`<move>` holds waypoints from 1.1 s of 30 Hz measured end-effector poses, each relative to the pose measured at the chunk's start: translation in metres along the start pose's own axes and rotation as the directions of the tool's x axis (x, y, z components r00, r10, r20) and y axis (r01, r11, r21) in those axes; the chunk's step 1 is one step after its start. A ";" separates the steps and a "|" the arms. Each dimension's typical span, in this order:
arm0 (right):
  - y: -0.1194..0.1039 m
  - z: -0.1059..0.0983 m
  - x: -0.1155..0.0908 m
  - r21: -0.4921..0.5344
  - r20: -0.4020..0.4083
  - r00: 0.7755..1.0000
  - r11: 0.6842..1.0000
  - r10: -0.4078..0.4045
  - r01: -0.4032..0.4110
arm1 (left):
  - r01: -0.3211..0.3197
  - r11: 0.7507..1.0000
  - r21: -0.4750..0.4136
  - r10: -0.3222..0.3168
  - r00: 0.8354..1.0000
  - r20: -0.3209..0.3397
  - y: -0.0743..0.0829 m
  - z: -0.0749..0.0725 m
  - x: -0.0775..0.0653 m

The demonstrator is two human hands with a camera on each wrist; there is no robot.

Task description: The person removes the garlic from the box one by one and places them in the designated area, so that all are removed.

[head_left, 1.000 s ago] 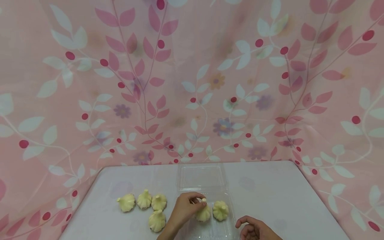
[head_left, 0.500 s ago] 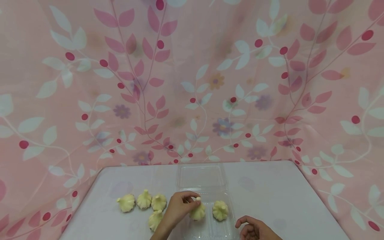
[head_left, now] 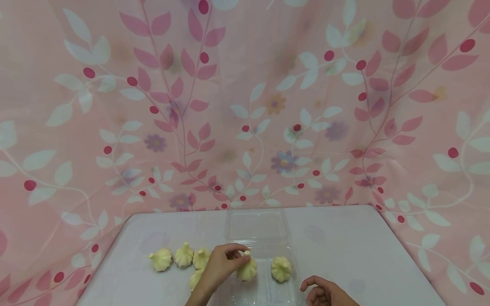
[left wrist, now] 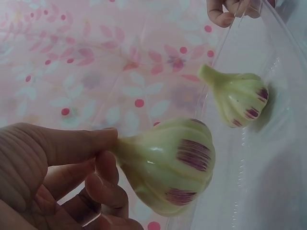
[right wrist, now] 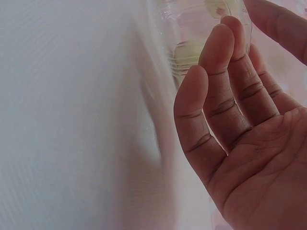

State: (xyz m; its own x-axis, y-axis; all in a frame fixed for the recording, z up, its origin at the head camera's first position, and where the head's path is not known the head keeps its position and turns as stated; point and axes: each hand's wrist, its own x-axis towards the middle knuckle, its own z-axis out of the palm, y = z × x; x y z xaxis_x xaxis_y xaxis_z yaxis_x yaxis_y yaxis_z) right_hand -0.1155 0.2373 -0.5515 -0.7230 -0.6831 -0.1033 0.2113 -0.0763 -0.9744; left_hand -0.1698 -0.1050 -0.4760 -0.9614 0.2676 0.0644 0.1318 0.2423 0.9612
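Observation:
By its stem, a pale garlic bulb (left wrist: 168, 165) with purple streaks is pinched between the thumb and fingers of my left hand (head_left: 226, 261). In the head view that bulb appears over the left part of a clear plastic container (head_left: 268, 293) with its lid folded back. Inside the container sits another garlic bulb (head_left: 281, 269), also seen in the left wrist view. My right hand (head_left: 323, 292) is just right of the container, fingers loosely bent, holding nothing; its palm (right wrist: 268, 158) shows in the right wrist view.
Several more garlic bulbs (head_left: 184, 255) lie on the white table (head_left: 126, 272) to the left, one partly hidden by my left forearm. The clear lid (head_left: 258, 225) lies toward the table's back edge. A pink floral curtain (head_left: 245, 106) stands behind and at the sides.
My left hand has moved to the left with the pinched garlic bulb, from beside the other bulb toward the container's left side. The right hand stays in place.

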 end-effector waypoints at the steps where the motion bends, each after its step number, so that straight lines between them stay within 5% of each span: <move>1: 0.000 0.000 0.000 0.000 0.000 1.000 1.000 0.000 0.000 | -0.006 1.000 0.001 0.006 1.000 -0.002 0.000 -0.001 -0.001; 33: 0.001 -0.001 0.000 -0.021 0.018 1.000 0.999 -0.025 0.026 | 0.039 0.999 -0.030 -0.042 0.995 -0.088 -0.004 -0.039 -0.015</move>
State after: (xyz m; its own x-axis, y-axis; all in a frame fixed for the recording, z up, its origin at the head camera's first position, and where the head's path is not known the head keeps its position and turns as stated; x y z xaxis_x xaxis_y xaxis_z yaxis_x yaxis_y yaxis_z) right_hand -0.1158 0.2384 -0.5529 -0.7159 -0.6942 -0.0747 0.1789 -0.0789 -0.9807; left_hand -0.1655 -0.1458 -0.4700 -0.9836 0.1737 0.0477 0.0867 0.2243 0.9707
